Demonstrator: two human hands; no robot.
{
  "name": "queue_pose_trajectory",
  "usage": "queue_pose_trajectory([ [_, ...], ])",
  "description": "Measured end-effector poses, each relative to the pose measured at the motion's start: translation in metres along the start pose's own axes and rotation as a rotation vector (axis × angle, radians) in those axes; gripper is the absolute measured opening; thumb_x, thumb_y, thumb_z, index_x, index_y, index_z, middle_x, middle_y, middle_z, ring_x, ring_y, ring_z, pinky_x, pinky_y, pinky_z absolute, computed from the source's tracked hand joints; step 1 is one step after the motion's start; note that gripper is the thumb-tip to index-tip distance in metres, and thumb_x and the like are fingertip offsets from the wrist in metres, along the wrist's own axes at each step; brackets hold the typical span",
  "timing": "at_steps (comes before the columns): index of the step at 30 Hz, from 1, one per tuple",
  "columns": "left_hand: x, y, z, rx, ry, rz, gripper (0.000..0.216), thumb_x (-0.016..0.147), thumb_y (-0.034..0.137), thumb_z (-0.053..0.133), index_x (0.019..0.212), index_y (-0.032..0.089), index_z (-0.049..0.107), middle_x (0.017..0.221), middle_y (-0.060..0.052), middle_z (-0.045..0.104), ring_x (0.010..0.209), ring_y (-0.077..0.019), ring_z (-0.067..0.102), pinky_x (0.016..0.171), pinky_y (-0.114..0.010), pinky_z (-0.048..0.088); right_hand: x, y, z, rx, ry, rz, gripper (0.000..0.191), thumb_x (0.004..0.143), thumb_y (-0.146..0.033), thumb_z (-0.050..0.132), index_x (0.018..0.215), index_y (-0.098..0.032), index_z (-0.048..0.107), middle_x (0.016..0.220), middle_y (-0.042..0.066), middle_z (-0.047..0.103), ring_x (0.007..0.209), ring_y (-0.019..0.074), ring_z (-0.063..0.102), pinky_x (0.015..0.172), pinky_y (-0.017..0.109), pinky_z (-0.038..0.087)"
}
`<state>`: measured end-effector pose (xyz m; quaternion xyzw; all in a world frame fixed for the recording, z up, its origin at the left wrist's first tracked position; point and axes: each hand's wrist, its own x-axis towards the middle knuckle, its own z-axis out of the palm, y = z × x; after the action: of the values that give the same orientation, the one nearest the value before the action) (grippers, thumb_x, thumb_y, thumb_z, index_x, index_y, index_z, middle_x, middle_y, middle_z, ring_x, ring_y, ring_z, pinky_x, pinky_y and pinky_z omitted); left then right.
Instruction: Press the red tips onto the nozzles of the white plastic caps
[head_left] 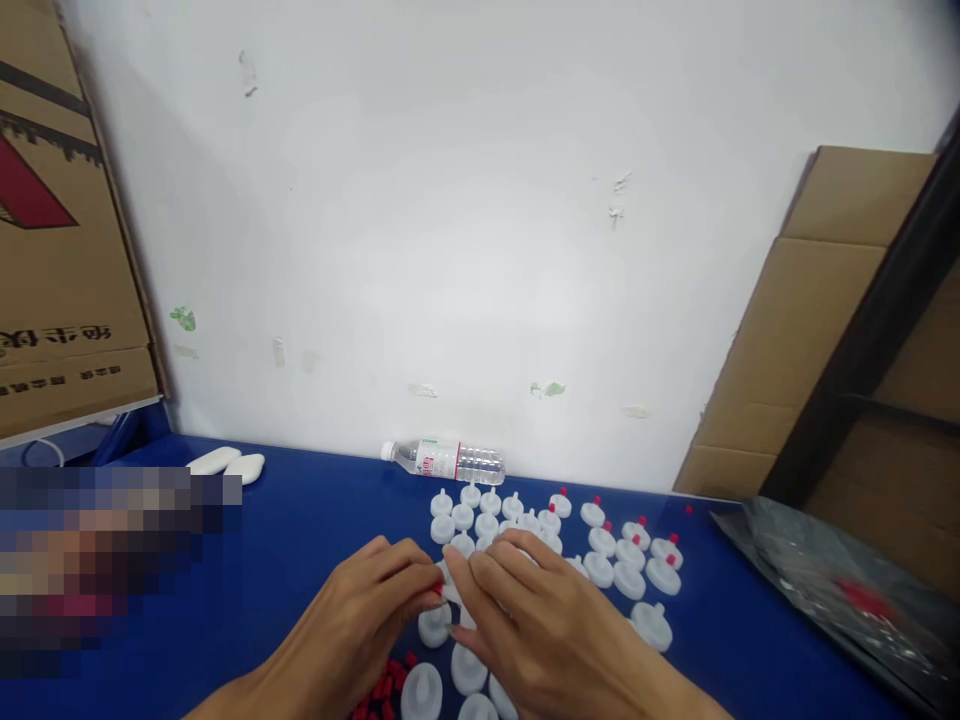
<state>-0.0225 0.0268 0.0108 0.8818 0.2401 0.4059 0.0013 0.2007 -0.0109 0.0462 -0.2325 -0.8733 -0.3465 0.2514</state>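
Left hand (360,605): I see it pinching a red cap (437,590) onto the white disc (451,592) between my hands.
Right hand (525,615): curled, gripping that disc.
Left to do: by my guess, the loose caps (386,685) and bare discs (461,517).
Done: capped discs (631,548), rightward.
Around: a bottle (450,460) lies behind and a black bag (840,590) is far right; neither obstructs.

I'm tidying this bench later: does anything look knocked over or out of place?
The water bottle lies on its side against the wall, behind the white discs, rather than standing. Its cap looks on and no spill shows. Nothing else stands out.
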Motion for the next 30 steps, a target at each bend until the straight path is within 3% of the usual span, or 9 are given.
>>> queue_pose_trajectory([
  [5, -0.005, 0.012, 0.007, -0.040, -0.038, -0.007, 0.033, 0.111, 0.023, 0.034, 0.090, 0.023, 0.060, 0.078, 0.000, 0.066, 0.069, -0.0146, 0.061, 0.080, -0.028, 0.048, 0.003, -0.003, 0.006, 0.022, 0.101, -0.005, 0.034, 0.103, -0.012, 0.040, 0.123, 0.000, 0.066, 0.100, 0.012, 0.074, 0.090, 0.0240, 0.062, 0.091, 0.037, 0.049],
  [7, -0.008, 0.018, 0.012, -0.001, 0.021, 0.072, 0.034, 0.110, 0.025, 0.036, 0.084, 0.023, 0.058, 0.071, 0.001, 0.064, 0.061, -0.0148, 0.059, 0.077, -0.029, 0.049, 0.005, -0.003, 0.005, 0.070, 0.141, -0.022, 0.033, 0.100, -0.007, 0.041, 0.116, 0.000, 0.068, 0.098, 0.012, 0.074, 0.086, 0.0226, 0.063, 0.093, 0.036, 0.050],
  [12, -0.008, 0.025, 0.009, 0.056, 0.036, 0.001, 0.021, 0.103, 0.014, 0.043, 0.096, 0.023, 0.061, 0.079, 0.000, 0.066, 0.069, -0.0164, 0.062, 0.086, -0.034, 0.048, 0.009, 0.003, -0.002, 0.128, 0.075, 0.071, 0.025, 0.098, -0.003, 0.048, 0.113, -0.007, 0.067, 0.095, 0.009, 0.073, 0.085, 0.0206, 0.064, 0.085, 0.033, 0.052],
  [17, 0.001, 0.008, -0.021, 0.005, -0.136, -0.150, 0.029, 0.105, 0.017, 0.040, 0.085, 0.022, 0.061, 0.079, 0.001, 0.063, 0.074, -0.0158, 0.059, 0.097, -0.036, 0.044, -0.006, 0.035, -0.015, 0.155, -0.051, 0.301, 0.014, 0.105, -0.020, 0.049, 0.104, -0.019, 0.063, 0.090, 0.005, 0.072, 0.079, 0.0200, 0.064, 0.081, 0.038, 0.051],
  [20, 0.008, -0.004, -0.034, -0.006, -0.280, -0.240, 0.030, 0.105, 0.024, 0.043, 0.082, 0.021, 0.061, 0.079, 0.000, 0.062, 0.075, -0.0172, 0.057, 0.089, -0.035, 0.046, -0.033, 0.063, -0.017, 0.168, -0.102, 0.510, 0.016, 0.104, -0.034, 0.053, 0.099, -0.023, 0.064, 0.119, 0.010, 0.069, 0.107, 0.0253, 0.065, 0.090, 0.041, 0.050],
  [21, 0.010, -0.006, -0.036, -0.021, -0.336, -0.272, 0.027, 0.105, 0.026, 0.045, 0.084, 0.021, 0.062, 0.081, -0.001, 0.063, 0.079, -0.0182, 0.058, 0.085, -0.034, 0.046, -0.045, 0.070, -0.015, 0.128, -0.100, 0.583, 0.020, 0.105, -0.038, 0.052, 0.100, -0.024, 0.065, 0.119, 0.010, 0.069, 0.106, 0.0255, 0.065, 0.089, 0.041, 0.050],
  [25, 0.013, -0.005, -0.038, -0.151, -0.549, -0.369, 0.015, 0.100, 0.024, 0.055, 0.092, 0.023, 0.067, 0.095, 0.000, 0.067, 0.095, -0.0194, 0.060, 0.084, -0.030, 0.047, -0.089, 0.088, -0.001, 0.060, -0.220, 0.713, 0.033, 0.106, -0.045, 0.048, 0.098, -0.024, 0.072, 0.086, 0.005, 0.071, 0.076, 0.0213, 0.066, 0.078, 0.038, 0.047],
  [30, 0.015, 0.002, -0.038, -0.266, -0.679, -0.409, 0.008, 0.095, 0.024, 0.066, 0.091, 0.025, 0.073, 0.096, 0.001, 0.069, 0.099, -0.0190, 0.061, 0.088, -0.030, 0.046, -0.111, 0.092, 0.015, 0.066, -0.307, 0.736, 0.029, 0.104, -0.039, 0.052, 0.099, -0.024, 0.076, 0.083, 0.004, 0.075, 0.077, 0.0219, 0.068, 0.082, 0.040, 0.046],
])
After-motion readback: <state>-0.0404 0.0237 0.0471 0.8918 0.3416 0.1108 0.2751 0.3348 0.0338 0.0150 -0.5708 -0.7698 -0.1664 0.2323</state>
